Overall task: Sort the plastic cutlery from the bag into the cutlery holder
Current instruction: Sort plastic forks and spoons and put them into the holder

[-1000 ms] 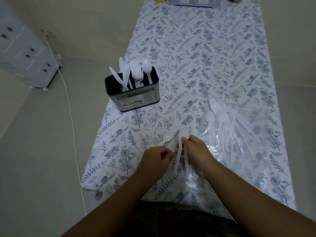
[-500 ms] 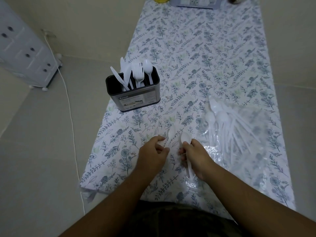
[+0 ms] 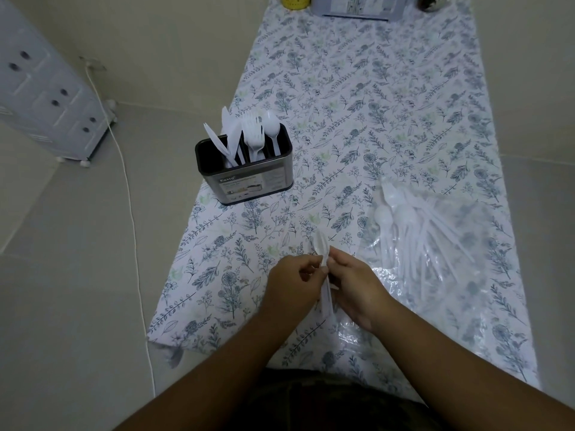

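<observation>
A long table (image 3: 389, 98) under a white cloth printed with blue-grey sprigs fills most of the head view. All positions below are referred to the cutlery holder (image 3: 249, 178), a dark rectangular metal box with a printed label that stands near the table's left edge.

Left of the holder and off the table, a pale drawer unit (image 3: 46, 98) stands on the floor, and a white cable (image 3: 132, 213) runs down past it. At the far end of the table from the holder sit a grey box (image 3: 357, 6), a yellow object (image 3: 295, 1) and a dark object (image 3: 431, 2); all three are cut by the frame edge and cannot be identified further.

To the right of the holder and nearer the person, a clear plastic bag (image 3: 460, 253) lies flat on the cloth, with loose white cutlery (image 3: 407, 231) inside it, handles fanned toward the right.

Within the holder, white knives (image 3: 228, 141) lean in the left compartment, white forks (image 3: 252, 135) stand in the middle one, and one spoon in the holder (image 3: 271, 130) stands upright on the right.

Nearer the person than the holder, the two hands meet above the cloth. The left hand (image 3: 292, 287) and the right hand (image 3: 354, 284) each have fingers curled onto the handle of the held spoons (image 3: 323, 262), bowls pointing away. How many are held cannot be told.
</observation>
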Demonstrator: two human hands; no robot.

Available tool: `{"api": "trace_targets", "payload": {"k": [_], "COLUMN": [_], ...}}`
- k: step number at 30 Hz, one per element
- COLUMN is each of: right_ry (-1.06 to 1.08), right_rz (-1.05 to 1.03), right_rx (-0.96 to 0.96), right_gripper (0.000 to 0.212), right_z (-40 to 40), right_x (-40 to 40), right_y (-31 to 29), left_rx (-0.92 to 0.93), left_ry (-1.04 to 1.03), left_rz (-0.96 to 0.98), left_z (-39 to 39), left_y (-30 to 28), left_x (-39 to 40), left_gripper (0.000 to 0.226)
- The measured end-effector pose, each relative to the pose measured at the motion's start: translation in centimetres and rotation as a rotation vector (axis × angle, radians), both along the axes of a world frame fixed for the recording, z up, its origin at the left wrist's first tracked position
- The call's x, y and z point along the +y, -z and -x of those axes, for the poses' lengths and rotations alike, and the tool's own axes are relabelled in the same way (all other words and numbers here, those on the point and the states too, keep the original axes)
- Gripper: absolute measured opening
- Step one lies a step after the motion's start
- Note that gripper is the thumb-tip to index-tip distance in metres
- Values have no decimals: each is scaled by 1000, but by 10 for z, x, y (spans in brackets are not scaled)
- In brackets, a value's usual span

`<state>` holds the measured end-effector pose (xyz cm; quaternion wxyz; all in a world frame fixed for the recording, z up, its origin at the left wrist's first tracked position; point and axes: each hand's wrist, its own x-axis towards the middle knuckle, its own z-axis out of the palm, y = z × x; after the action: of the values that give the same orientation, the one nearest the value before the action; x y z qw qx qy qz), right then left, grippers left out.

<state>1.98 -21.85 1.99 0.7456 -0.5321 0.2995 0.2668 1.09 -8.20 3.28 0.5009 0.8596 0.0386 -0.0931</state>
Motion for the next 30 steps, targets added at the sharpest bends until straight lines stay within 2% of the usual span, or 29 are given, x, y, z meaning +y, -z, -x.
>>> {"api": "trace_targets", "payload": {"k": [7, 13, 19, 23, 25, 27, 30], "right_ry": [13, -71, -106, -55, -31, -11, -7], "right_rz": [-99, 133, 268, 335, 350, 380, 422], "right_rx": [-46, -180, -473, -726, -823, -886, -860], "right_gripper": [36, 30, 25, 20, 18, 17, 16], "right_z": [-1, -5, -62, -132, -162, -186, -206], "right_x": [2, 6, 28, 47, 55, 59, 63], "right_y": [-6, -5, -40, -96, -120, -132, -124], "left_rx": [49, 25, -269, -442, -535, -569, -546], "left_ry": [-52, -45, -97, -197, -236, -249, -246], "left_rz": [53, 56, -92, 37, 25, 21, 35], "left_z": [-8, -11, -61, -127, -158, -182, -199], "left_y": [10, 6, -23, -88, -113, -123, -117], "left_x": [11, 18, 33, 48, 54, 58, 61], "left_gripper": [16, 13, 16, 18, 18, 17, 21]}}
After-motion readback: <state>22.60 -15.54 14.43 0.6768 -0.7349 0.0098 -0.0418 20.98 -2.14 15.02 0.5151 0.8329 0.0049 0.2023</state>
